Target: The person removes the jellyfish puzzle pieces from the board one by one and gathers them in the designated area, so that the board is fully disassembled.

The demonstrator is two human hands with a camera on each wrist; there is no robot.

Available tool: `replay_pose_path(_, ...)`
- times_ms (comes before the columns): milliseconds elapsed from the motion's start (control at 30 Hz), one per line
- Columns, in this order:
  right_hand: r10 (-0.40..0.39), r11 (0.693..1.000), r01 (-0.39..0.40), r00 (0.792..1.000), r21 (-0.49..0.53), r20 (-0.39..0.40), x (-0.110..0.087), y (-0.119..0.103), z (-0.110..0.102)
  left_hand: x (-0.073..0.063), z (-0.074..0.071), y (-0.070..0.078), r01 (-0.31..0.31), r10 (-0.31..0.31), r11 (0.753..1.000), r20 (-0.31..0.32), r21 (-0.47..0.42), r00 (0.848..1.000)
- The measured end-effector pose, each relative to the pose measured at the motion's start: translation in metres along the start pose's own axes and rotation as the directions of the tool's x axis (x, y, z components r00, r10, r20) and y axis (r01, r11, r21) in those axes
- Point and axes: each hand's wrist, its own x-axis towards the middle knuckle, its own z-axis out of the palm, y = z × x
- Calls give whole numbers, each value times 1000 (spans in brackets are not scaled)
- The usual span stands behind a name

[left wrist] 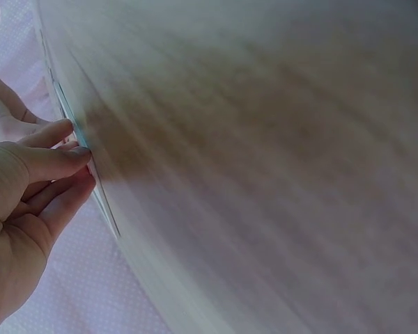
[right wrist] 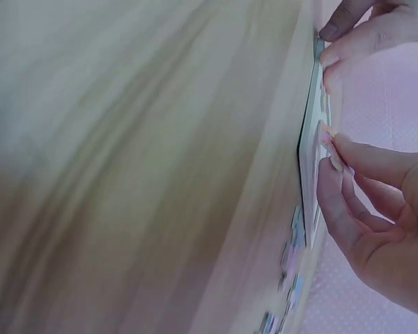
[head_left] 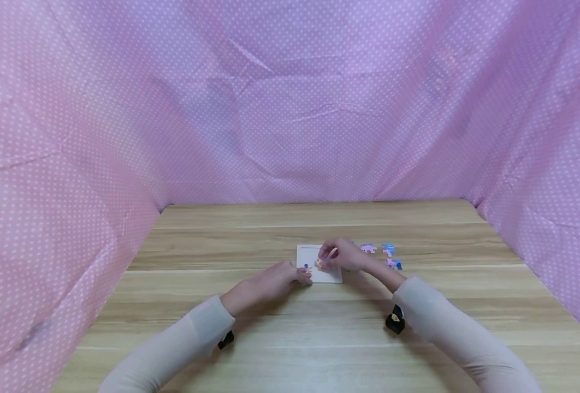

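Observation:
A small white puzzle tray (head_left: pixel 333 277) lies on the table, with a small coloured jigsaw piece (head_left: pixel 308 266) in its lower left part. My left hand (head_left: pixel 284 277) holds the tray's near left corner, thumb at the edge and fingers over the rim; the left wrist view has this hand (left wrist: pixel 35 188) at the tray's edge. Over the middle of the tray, my right hand (head_left: pixel 343 254) pinches a pink and yellow jigsaw piece (head_left: pixel 322 264) between thumb and fingers. In the right wrist view that piece (right wrist: pixel 327 136) is tilted, close above the tray (right wrist: pixel 308 160).
To the right of the tray lie several loose jigsaw pieces, among them a purple one (head_left: pixel 368 248), a blue and pink one (head_left: pixel 388 249) and a pink and dark blue one (head_left: pixel 394 264). Pink dotted cloth (head_left: pixel 290 109) hangs around the wooden table (head_left: pixel 211 234).

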Motion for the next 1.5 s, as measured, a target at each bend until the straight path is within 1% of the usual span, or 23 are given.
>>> replay_pose_path(67, 5, 1000, -5, 1000, 13, -2, -4, 2, -3, -1, 0, 0, -1, 1, 1000, -3, -10, 1000)
replay_pose_path(133, 8, 1000, -8, 1000, 28, 2, -7, 3, -7, 0, 1, 0, -18, 18, 1000, -4, 3, 1000)
replay_pose_path(200, 0, 999, 0, 1000, 43, 12, -12, 5, -11, 0, 1, 0, -9, 9, 1000, 1, 6, 1000)
replay_pose_path(267, 8, 999, -8, 1000, 44, 12, -16, 8, -15, 1, 1, -1, 2, -2, 1000, 6, 5, 1000)
replay_pose_path(333, 15, 999, -15, 1000, 47, 3, -20, 11, -18, 3, 1, -2, -4, 4, 1000, 5, 20, 1000)
replay_pose_path(367, 14, 999, -14, 1000, 49, -4, -22, 14, -20, 4, 1, -2, 11, -11, 1000, 6, 8, 1000)
replay_pose_path(433, 17, 999, -16, 1000, 49, -21, -27, 18, -22, 5, 1, -2, -4, 4, 1000, 1, 20, 1000)
replay_pose_path(500, 3, 998, -2, 1000, 57, -29, -31, 21, -25, 5, 1, -2, -16, 16, 999, -1, 33, 1000)
replay_pose_path(533, -3, 998, 4, 1000, 59, -30, -34, 22, -27, 5, 1, -1, -7, 7, 1000, 5, 24, 1000)
replay_pose_path(600, -10, 998, 11, 1000, 58, -28, -39, 23, -31, 3, 0, 0, 25, -25, 999, 14, -22, 1000)
replay_pose_path(633, -8, 998, 10, 1000, 55, -28, -42, 23, -33, 3, 0, 0, 54, -53, 997, 19, -59, 998)
replay_pose_path(700, -8, 999, 10, 1000, 53, -29, -48, 24, -38, 2, 0, 1, 71, -69, 994, 29, -83, 997)
replay_pose_path(733, -6, 999, 7, 1000, 50, -29, -51, 24, -40, 2, -1, 1, 65, -63, 995, 27, -79, 998)
replay_pose_path(800, 7, 999, -5, 1000, 49, -28, -57, 27, -44, 2, 0, 1, 13, -13, 999, 11, -30, 1000)
replay_pose_path(867, 9, 998, -8, 1000, 57, -13, -63, 30, -48, 2, 0, 1, -70, 71, 996, -10, 64, 997)
replay_pose_path(967, 13, 998, -15, 1000, 60, 23, -71, 34, -53, 3, 0, 1, -105, 108, 989, -29, 101, 994)
replay_pose_path(1067, 14, 997, -19, 997, 76, 72, -78, 36, -59, 3, 1, 0, -93, 96, 990, -22, 101, 995)
replay_pose_path(1233, 41, 992, -56, 990, 110, 136, -87, 39, -63, 4, 1, -1, -66, 67, 994, -6, 83, 998)
replay_pose_path(1333, 39, 991, -59, 986, 120, 163, -90, 40, -63, 5, 2, -2, -81, 82, 994, -8, 75, 997)
replay_pose_path(1400, 39, 992, -59, 985, 114, 168, -91, 40, -62, 5, 2, -3, -96, 98, 992, -15, 76, 995)
replay_pose_path(1500, 30, 993, -48, 986, 109, 165, -91, 40, -61, 5, 2, -3, -101, 102, 992, -17, 70, 995)
